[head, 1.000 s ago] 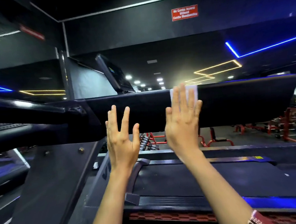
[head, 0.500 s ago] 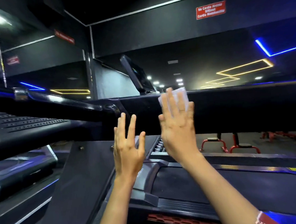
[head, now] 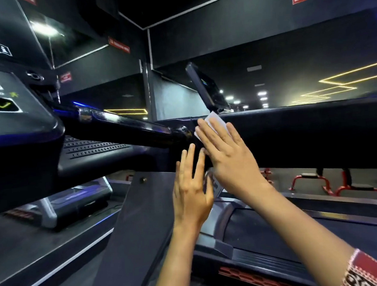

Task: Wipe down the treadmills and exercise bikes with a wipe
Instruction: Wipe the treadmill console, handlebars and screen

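The wipe [head: 215,119] lies on the side rail [head: 305,130], console [head: 13,106] left.

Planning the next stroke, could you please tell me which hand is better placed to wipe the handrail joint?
Probably the right hand: it presses the wipe flat on the bar beside the joint; the left hand hangs lower, empty.

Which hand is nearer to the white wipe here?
Right. The right hand presses the wipe flat against the black treadmill rail, fingers straight. The left hand is lower and to its left, open, not touching it.
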The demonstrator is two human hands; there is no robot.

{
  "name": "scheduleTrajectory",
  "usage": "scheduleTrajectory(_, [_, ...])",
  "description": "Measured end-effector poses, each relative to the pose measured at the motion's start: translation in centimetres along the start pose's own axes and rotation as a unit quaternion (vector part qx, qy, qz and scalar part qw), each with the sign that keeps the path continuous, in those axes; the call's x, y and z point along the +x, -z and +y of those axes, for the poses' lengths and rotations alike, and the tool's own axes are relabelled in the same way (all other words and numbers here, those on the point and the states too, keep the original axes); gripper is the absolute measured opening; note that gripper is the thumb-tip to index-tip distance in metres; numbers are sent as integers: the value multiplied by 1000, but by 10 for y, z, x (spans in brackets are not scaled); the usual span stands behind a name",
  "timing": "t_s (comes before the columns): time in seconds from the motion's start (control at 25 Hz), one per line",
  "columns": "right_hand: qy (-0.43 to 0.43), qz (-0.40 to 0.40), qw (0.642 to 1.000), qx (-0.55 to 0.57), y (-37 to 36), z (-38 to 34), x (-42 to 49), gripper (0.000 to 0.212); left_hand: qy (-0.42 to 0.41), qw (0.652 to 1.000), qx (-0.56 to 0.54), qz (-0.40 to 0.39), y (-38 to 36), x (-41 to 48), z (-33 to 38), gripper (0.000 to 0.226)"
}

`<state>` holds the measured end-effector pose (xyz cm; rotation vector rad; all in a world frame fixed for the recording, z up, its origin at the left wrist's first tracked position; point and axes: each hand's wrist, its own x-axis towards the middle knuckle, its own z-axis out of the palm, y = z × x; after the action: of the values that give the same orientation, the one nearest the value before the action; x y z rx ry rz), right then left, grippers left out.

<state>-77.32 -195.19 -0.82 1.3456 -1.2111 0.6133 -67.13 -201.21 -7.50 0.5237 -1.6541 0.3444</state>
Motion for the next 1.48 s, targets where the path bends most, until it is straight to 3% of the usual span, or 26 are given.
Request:
scheduleTrajectory(0.12, [54, -32, 998, -4, 15, 22, -27, 68, -8, 999, 27, -26, 11, 2, -4, 53])
scheduleTrajectory(0.36, [-62, -25, 998, 1, 20, 13, -4, 67, 67, 995, -51, -50, 10, 6, 19, 58])
scheduleTrajectory(0.52, [39, -50, 998, -30, 30, 43, -34, 65, 88, 993, -45, -59, 13, 8, 25, 59])
scheduleTrajectory(0.64, [-13, -39, 998, -53, 40, 56, -52, 68, 108, 991, -36, -64, 12, 7, 35, 63])
scheduleTrajectory(0.8, [-25, -36, 998, -43, 37, 53, -12, 58, 114, 993, -21, -36, 1, 29, 55, 63])
scheduleTrajectory(1.0, [-123, -65, 988, -63, 60, 62, -16, 51, 42, 999, -33, -11, -5, 73, 59, 57])
scheduleTrajectory(1.08, [-108, -116, 987, -21, 59, 59, 11, 47, 22, 998, -39, -38, -2, 88, 57, 54])
scheduleTrajectory(1.28, [-192, -233, 953, -38, 101, 88, 16, 44, 32, 990, -18, -135, 20, 115, 60, 50])
scheduleTrajectory(1.36, [-174, -272, 946, -36, 113, 87, 20, 49, 41, 982, -14, -186, 29, 124, 65, 52])
scheduleTrajectory(1.48, [-124, -339, 930, 64, 90, 91, 56, 50, 69, 958, -14, -279, 44, 134, 67, 49])
